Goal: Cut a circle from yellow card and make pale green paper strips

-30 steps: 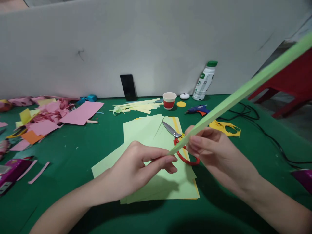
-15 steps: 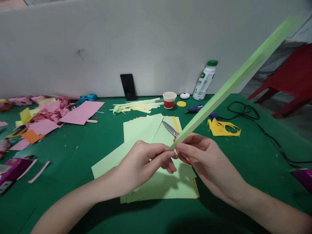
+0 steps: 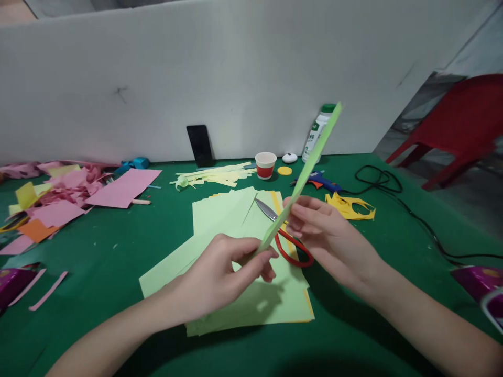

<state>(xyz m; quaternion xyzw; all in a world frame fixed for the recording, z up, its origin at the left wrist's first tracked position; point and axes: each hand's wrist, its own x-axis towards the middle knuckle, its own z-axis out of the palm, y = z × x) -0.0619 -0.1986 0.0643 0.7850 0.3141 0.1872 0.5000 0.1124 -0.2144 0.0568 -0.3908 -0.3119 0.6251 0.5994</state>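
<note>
A long folded strip of light green paper (image 3: 310,162) slants up and to the right between both hands. Its lower end is pinched by my left hand (image 3: 239,267), thumb against fingers. Higher along the strip, my right hand (image 3: 322,222) grips it between thumb and fingertips. Beneath the hands lies a stack of green paper sheets (image 3: 220,217) with some yellow edges showing. Red-handled scissors (image 3: 293,251) rest on the stack, blades pointing up and left, partly covered by the strip and my right hand.
Cut paper strips (image 3: 220,174), a paper cup (image 3: 265,166), a phone (image 3: 200,145) and a bottle (image 3: 312,139) stand or lie along the white panel. A blue glue gun (image 3: 324,182) with a black cable and yellow paper scrap (image 3: 349,207) are right; pink paper (image 3: 123,188) is left.
The strip has swung to a steeper angle and looks shorter. My right hand has slid slightly up along it, uncovering the scissors' red handles. The view has shifted a little.
</note>
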